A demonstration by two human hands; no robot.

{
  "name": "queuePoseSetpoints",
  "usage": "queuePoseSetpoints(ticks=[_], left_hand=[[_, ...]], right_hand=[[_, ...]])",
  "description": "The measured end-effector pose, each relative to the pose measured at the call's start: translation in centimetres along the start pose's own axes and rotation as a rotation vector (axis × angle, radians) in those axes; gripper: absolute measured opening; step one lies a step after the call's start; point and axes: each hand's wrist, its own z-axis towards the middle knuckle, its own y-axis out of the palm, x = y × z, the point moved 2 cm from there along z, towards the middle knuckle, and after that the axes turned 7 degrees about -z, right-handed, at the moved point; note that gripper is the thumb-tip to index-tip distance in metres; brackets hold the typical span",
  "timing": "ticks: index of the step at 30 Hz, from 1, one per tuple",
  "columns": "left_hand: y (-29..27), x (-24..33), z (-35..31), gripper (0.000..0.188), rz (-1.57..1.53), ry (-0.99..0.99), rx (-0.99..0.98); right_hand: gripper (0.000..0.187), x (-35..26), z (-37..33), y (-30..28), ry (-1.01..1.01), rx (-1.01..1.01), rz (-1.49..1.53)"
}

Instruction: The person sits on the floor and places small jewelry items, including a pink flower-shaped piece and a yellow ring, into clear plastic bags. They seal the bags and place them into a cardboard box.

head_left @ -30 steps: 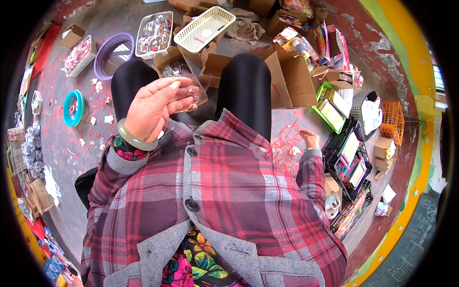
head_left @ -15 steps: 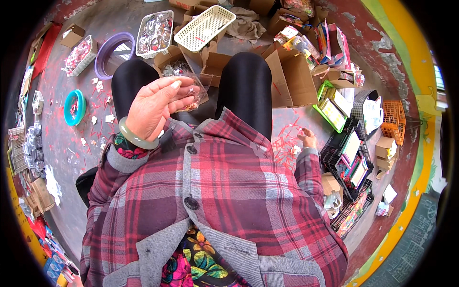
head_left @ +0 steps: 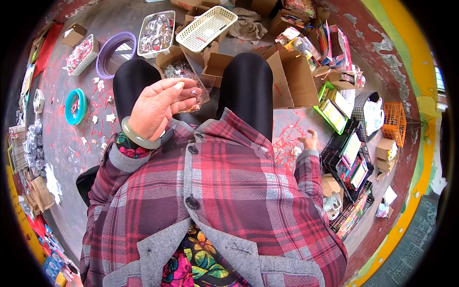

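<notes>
Across a grey floor (head_left: 71, 205) strewn with scraps, a person in a plaid jacket (head_left: 239, 186) sat with both knees raised toward a large open cardboard box (head_left: 303, 86). Beyond the left knee stood a purple basin (head_left: 99, 64); farther forward, between the knees, sat a cream basket (head_left: 205, 28). A black crate (head_left: 328, 154) of books and papers stood to the right.

The hands were well apart. The left hand (head_left: 162, 100), a bangle at its wrist, was raised before the left knee with thumb and fingers closed on a clear plastic bag (head_left: 204, 88). The right hand (head_left: 310, 141), fingers parted and nothing visible between them, was low beside the crate, near a scatter of thin red strips (head_left: 286, 148).

The bag appeared light, limp and slick, likely to crease or slide under a loose pinch; its edge seemed the surest hold, clear of the small reddish pieces (head_left: 193, 108) at its lower end, too blurred to identify.
</notes>
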Motion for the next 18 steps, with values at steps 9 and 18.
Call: queuePoseSetpoints(ticks=[9, 18], left_hand=[[0.2, 0.0, -0.2, 0.029, -0.001, 0.004, 0.028], [0.2, -0.3, 0.0, 0.027, 0.016, -0.019, 0.001]], right_hand=[[0.071, -1.4, -1.8, -1.9, -0.14, -0.614, 1.162], [0.062, 1.1, 2.1, -1.2, 0.141, -0.279, 0.6]])
